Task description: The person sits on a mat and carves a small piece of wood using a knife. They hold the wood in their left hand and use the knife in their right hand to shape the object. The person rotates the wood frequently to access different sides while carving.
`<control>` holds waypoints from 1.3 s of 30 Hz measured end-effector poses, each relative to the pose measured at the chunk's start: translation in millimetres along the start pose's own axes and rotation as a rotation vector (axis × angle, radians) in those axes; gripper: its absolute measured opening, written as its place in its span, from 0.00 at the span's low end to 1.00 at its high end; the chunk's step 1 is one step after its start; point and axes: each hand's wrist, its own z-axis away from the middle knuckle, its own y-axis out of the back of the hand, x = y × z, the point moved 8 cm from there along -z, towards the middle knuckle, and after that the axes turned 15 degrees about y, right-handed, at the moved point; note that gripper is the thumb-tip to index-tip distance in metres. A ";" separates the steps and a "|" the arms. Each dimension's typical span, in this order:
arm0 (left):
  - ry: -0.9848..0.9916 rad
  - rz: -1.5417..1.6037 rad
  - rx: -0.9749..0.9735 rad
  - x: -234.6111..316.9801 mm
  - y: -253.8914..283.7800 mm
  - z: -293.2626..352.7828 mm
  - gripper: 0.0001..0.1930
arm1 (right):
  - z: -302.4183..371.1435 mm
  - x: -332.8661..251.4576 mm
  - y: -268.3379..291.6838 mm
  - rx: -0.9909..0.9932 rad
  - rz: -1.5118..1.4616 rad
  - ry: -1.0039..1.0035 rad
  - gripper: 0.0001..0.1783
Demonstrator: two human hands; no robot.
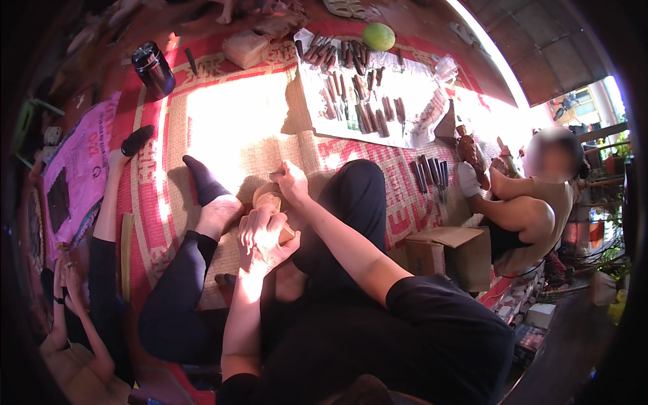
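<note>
Between my bent legs I see a pale carved wooden piece (268, 201). My left hand (260, 241) is wrapped round it, and part of the wood shows beside the thumb. Just above and to the right, my right hand (293, 182) is closed near the top of the piece. A small light-coloured end shows by its fingers, but what it grips is too hidden to name. The wood's underside is covered by my left hand.
Several carving tools (364, 115) lie on a white sheet (418, 94) beyond, near a green round fruit (379, 36). More tools (432, 172) lie right of my knee. A cardboard box (466, 260), a dark flask (154, 71), a wood block (246, 50) and two people surround me.
</note>
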 end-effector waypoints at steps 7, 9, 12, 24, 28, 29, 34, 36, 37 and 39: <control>0.034 -0.005 0.039 -3.3 8.7 2.6 0.20 | 11.9 -3.7 -15.6 -0.107 -0.224 0.073 0.14; 0.025 -0.003 0.034 -0.6 7.8 -0.1 0.20 | 11.0 -3.9 -13.5 -0.113 -0.182 0.085 0.14; 0.016 -0.010 0.025 1.5 4.3 -1.3 0.19 | 1.3 -12.5 -2.0 0.013 0.008 0.157 0.13; -0.002 -0.013 -0.006 3.6 1.7 1.7 0.19 | 2.1 -4.5 -5.8 -0.057 -0.105 0.082 0.13; 0.001 -0.016 -0.026 3.9 -1.0 6.5 0.19 | -3.6 -4.9 0.0 -0.016 -0.111 0.032 0.13; 0.005 -0.005 -0.009 2.7 0.4 7.9 0.19 | -1.3 -7.2 -0.5 -0.045 -0.130 0.068 0.12; 0.010 0.000 -0.001 -3.9 3.2 5.3 0.19 | 14.0 -11.2 -4.5 -0.090 -0.112 0.136 0.12; -0.009 -0.008 -0.014 2.5 1.2 2.8 0.19 | 8.7 -6.9 -2.9 -0.009 -0.075 0.149 0.13; -0.020 -0.009 -0.019 6.4 -0.4 2.8 0.19 | 5.8 -0.4 0.4 0.010 -0.051 0.113 0.13; -0.006 -0.033 -0.040 5.6 -2.5 7.0 0.19 | -0.6 1.5 4.2 0.035 -0.018 0.046 0.14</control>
